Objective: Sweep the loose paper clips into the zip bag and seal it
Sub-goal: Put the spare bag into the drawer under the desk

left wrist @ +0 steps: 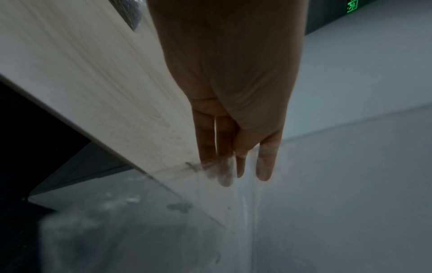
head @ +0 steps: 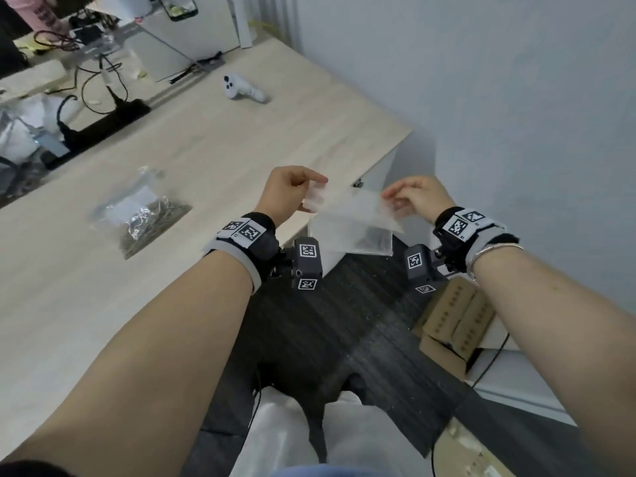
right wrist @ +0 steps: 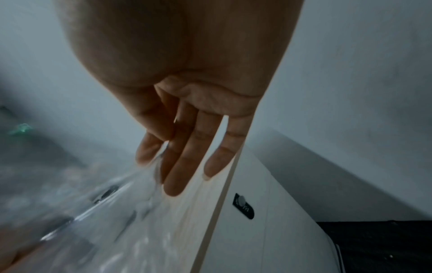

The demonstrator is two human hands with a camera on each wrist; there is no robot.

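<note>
I hold a clear zip bag (head: 354, 215) in the air just past the table's near right corner, stretched between both hands by its top strip. My left hand (head: 315, 192) pinches the bag's left end, thumb above and fingers below. The right end is pinched by my right hand (head: 392, 199). A few dark paper clips (head: 373, 241) lie in the hanging bottom of the bag. In the left wrist view the fingertips (left wrist: 224, 175) press on the film (left wrist: 210, 212). The right wrist view shows the bag (right wrist: 105, 212) blurred, with clips (right wrist: 105, 192) inside.
A second clear bag (head: 144, 211) of clips and foil lies on the wooden table (head: 241, 160) to the left. A white controller (head: 242, 91) and a black power strip (head: 103, 125) lie farther back. Cardboard boxes (head: 454, 318) stand on the floor; a wall is on the right.
</note>
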